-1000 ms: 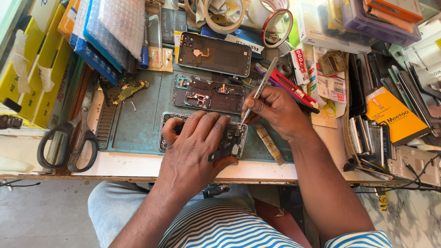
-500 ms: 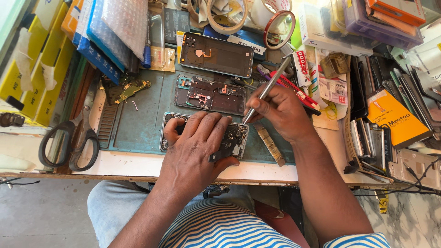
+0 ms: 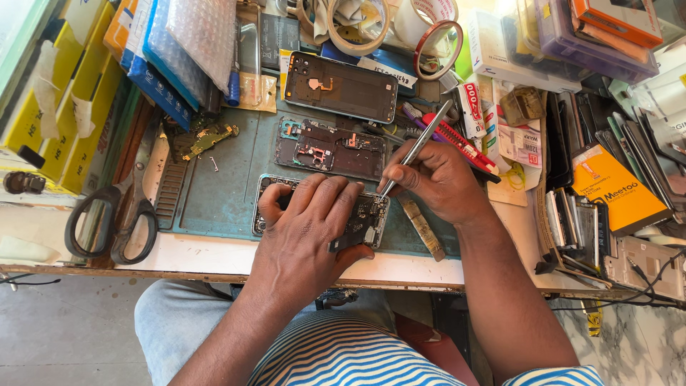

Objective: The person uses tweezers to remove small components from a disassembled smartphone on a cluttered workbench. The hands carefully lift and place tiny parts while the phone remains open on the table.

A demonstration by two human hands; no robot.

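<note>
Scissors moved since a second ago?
No. The scissors lie at the same spot by the green mat's left edge; only the camera shifts slightly.

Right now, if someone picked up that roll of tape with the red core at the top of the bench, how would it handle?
The tape roll looks light, a thin hollow ring. It stands tilted on edge, so a nudge would probably roll or topple it. Its rigid core should keep its shape when gripped.
</note>
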